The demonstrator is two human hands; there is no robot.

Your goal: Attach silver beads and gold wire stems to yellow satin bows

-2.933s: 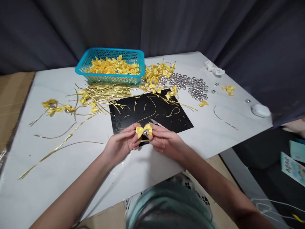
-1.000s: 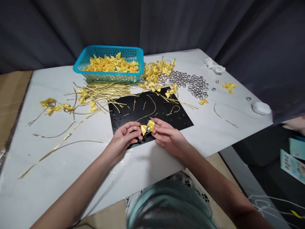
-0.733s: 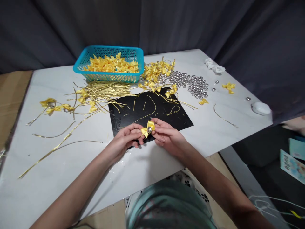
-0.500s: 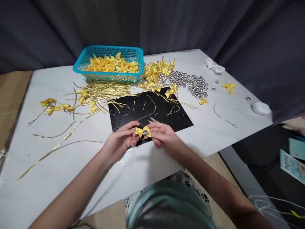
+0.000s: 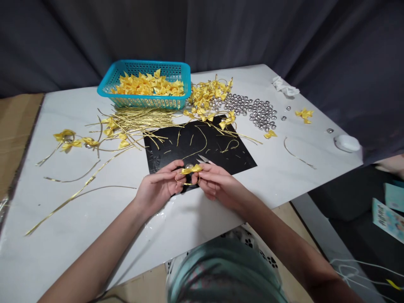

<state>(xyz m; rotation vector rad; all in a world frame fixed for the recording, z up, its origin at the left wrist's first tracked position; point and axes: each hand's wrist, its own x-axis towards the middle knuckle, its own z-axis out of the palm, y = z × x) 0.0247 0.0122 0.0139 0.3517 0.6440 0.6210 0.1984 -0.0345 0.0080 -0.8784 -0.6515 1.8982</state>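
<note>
A yellow ribbon bow (image 5: 191,169) with a silver bell-like bead on it is held between both hands above the front of a black mat (image 5: 176,147). A loop of gold cord hangs from it on my side. My left hand (image 5: 160,185) pinches the bow's left end and the cord. At the right end, my right hand (image 5: 217,181) grips it with thumb and fingers. Just beyond the right fingers lie scissors (image 5: 203,159), their blades showing and the handles hidden under that hand. Gold cord scraps are scattered on the mat.
A blue basket (image 5: 102,86) of yellow bows stands at the back. Before it lies a bundle of gold cords (image 5: 142,118). Silver beads (image 5: 261,113) and finished-looking bows (image 5: 205,94) are piled to its right. A white mouse-shaped object (image 5: 347,143) sits near the right edge.
The bow has been tipped between my fingers: its silver bead now faces away, and the gold cord loop has come into sight below. Both hands stay in nearly the same place.
</note>
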